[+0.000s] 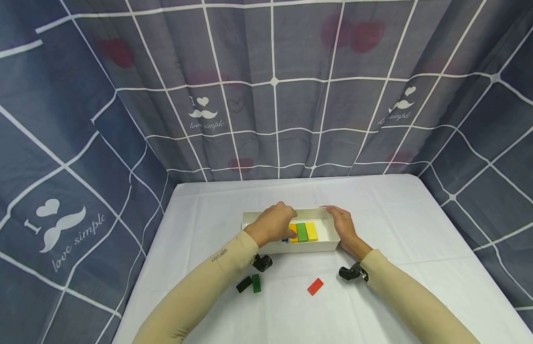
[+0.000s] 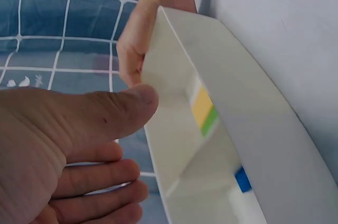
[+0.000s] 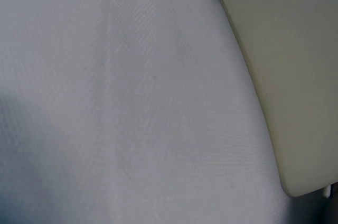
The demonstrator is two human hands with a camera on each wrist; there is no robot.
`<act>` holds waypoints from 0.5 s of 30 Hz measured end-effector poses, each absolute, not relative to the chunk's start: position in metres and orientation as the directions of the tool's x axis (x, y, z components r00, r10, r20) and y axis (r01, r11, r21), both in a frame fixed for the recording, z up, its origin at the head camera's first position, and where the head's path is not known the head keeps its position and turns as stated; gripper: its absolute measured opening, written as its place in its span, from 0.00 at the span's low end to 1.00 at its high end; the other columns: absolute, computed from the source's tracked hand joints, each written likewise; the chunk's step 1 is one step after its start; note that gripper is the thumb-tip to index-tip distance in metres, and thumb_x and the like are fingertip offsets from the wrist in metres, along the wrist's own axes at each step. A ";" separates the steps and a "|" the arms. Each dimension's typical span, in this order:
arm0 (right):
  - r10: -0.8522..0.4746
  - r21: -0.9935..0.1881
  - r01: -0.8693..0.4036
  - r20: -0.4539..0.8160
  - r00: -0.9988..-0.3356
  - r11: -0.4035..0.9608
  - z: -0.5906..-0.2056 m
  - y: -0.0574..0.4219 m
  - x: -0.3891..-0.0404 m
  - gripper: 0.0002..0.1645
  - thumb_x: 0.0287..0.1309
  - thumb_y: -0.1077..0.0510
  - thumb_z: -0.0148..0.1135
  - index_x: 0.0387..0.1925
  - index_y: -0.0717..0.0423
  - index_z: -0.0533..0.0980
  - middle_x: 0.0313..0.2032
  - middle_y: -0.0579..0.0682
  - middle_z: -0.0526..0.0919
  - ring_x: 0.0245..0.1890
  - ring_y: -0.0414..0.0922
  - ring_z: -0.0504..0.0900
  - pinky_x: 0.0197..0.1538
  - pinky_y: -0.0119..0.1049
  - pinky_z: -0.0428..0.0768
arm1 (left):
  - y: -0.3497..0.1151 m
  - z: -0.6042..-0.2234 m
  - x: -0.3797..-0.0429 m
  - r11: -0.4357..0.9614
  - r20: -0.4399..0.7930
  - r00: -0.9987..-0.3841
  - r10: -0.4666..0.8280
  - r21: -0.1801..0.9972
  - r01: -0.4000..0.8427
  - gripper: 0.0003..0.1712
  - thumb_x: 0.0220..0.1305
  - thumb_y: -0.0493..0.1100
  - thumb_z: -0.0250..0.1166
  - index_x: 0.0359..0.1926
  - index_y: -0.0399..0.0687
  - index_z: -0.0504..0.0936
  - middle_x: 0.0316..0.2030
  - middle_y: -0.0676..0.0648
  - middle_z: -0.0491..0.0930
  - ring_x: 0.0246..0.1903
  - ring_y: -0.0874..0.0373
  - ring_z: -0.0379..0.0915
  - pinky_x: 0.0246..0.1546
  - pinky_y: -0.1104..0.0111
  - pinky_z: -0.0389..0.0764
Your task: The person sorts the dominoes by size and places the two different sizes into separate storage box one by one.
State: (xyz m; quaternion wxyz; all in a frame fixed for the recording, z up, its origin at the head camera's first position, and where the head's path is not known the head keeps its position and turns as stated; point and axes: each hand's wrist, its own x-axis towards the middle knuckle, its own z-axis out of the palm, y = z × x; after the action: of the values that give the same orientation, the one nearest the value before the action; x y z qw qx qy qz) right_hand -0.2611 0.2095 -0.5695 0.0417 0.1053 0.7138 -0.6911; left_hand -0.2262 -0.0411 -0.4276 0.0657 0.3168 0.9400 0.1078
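Note:
A long white open box (image 1: 301,246) stands on the table with coloured rectangular blocks inside. In the head view a yellow block (image 1: 311,231), a green block (image 1: 302,232) and an orange-yellow block (image 1: 293,233) lie side by side. Part of a blue block (image 2: 243,179) shows in the left wrist view. Over the box's left half, my left hand (image 1: 276,223) has its thumb and fingers apart, holding nothing visible. My right hand (image 1: 345,229) grips the box's right end, fingers round the far corner; its thumb is hidden. The right wrist view shows only cloth and the box wall.
Nearer me on the white-covered table (image 1: 283,315) lie a black block (image 1: 244,284) and a dark green block (image 1: 256,283), close together. A red block (image 1: 315,286) lies farther right. Checked curtains (image 1: 249,110) stand behind the table and at both sides.

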 end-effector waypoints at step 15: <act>0.099 -0.981 0.194 -0.192 -0.976 0.011 -0.572 0.210 -0.263 0.26 0.82 0.49 0.52 0.64 0.62 0.83 0.59 0.51 0.88 0.53 0.41 0.86 0.52 0.32 0.85 | -0.017 -0.424 -0.202 0.547 -0.062 -0.545 0.836 0.155 0.823 0.24 0.60 0.51 0.85 0.54 0.48 0.92 0.36 0.54 0.90 0.32 0.64 0.74 0.41 0.73 0.79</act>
State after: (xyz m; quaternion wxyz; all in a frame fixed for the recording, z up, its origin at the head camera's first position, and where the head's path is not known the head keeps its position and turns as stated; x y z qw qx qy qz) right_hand -0.2628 0.2098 -0.5723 0.0339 0.1032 0.7100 -0.6957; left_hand -0.2019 -0.0175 -0.4245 0.0642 0.4727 0.8772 0.0536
